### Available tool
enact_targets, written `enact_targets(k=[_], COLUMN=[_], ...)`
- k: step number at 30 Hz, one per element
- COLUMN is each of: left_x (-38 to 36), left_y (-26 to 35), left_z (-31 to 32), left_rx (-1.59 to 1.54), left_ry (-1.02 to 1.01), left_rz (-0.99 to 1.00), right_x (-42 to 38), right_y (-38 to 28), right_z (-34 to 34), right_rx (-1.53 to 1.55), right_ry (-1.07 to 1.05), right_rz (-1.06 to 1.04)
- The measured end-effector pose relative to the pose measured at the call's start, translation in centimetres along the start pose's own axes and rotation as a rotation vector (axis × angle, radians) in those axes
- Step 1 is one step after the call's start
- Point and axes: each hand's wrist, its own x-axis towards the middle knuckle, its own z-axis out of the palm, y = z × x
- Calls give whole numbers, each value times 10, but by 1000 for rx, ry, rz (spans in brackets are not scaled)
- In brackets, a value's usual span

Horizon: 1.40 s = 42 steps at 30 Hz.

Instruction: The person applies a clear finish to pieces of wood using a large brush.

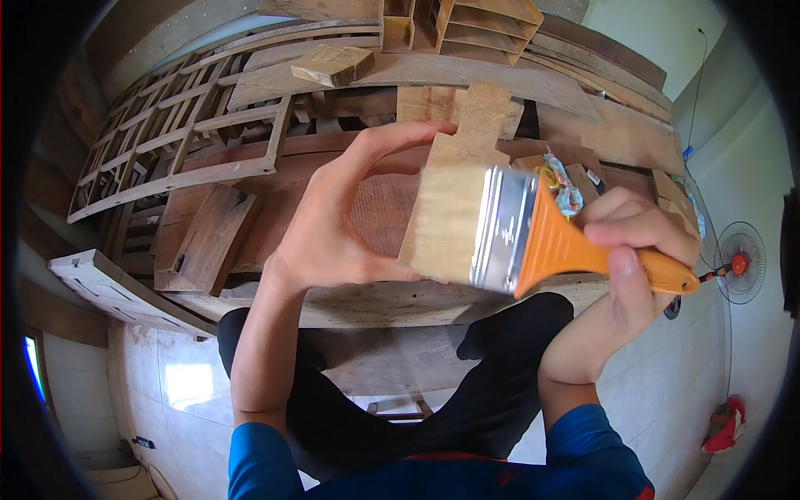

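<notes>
My right hand (637, 246) is closed round the orange handle of a wide paintbrush (562, 242), which has a metal band and pale bristles. The bristles lie over a light wooden piece (433, 157). My left hand (342, 208) is curved in a wide C, with thumb and fingers at the left edges of that wooden piece, holding it. The lower part of the piece is hidden behind the brush. Beneath both hands is a reddish-brown wooden board (383, 212).
A wooden lattice frame (187, 137) stands at the left, near a dark wood block (217, 233). Another block (333, 64) and a small shelf unit (487, 29) are at the back. A colourful crumpled packet (567, 190) lies behind the brush. A fan (739, 263) is at the right.
</notes>
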Motion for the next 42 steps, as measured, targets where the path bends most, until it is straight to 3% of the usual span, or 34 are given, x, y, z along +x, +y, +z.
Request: enact_targets(k=[3, 4, 7, 8, 11, 12, 16, 19, 20, 23, 24, 27, 28, 31, 32, 35, 36, 38, 40, 42], left_x=[-3, -3, -1, -2, -1, -1, -3, -3, -3, -5, -3, -1, -3, -2, -2, -2, -1, -1, -1, -1], left_y=[2, 1, 1, 2, 4, 3, 4, 1, -1, -1, -1, 0, -1, -1, -1, -1, -2, -1, 2, 0], left_z=[0, 1, 2, 3, 5, 4, 4, 4, 3, 4, 5, 3, 3, 2, 1, 2, 2, 0, 1, 0], left_rx=[23, 38, 82, 90, 90, 95, 114, 104, 96, 92, 91, 96, 81, 29, 36, 72, 53, 50, 76, 43], left_ry=[15, 23, 43, 53, 74, 67, 70, 58, 50, 54, 53, 51, 50, 53, 53, 59, 55, 46, 43, 41], left_rz=[-46, -34, -6, -5, -14, -20, -32, -21, -15, -34, -38, -15, -32, -38, -34, -7, -11, -9, 4, -2], right_x=[18, 16, 19, 16, 27, 22, -5, 6, 4, 18, 14, 8, 12, 1, -7, 8, 15, 17, 12, 1], right_y=[-18, -8, -24, -30, -23, -14, 1, -4, -9, -20, -13, 1, -17, 6, 1, -11, -17, -19, -18, -18], right_z=[38, 12, 24, 39, 45, 17, 28, 13, 22, 43, 33, 22, 30, 10, 10, 39, 34, 32, 33, 23], right_rx=[-124, -43, 40, -63, -112, 25, -188, 78, 9, 116, 173, 165, 149, 47, 29, 80, 60, 24, -10, 67], right_ry=[377, 76, -52, 151, 360, 1, 315, 58, 165, 152, 20, 4, 72, -4, 135, 253, 110, 41, 176, 98], right_rz=[131, 27, 11, 53, 164, 40, 27, 16, 72, 120, 90, 95, 190, 1, 113, 118, 76, 67, 135, 205])
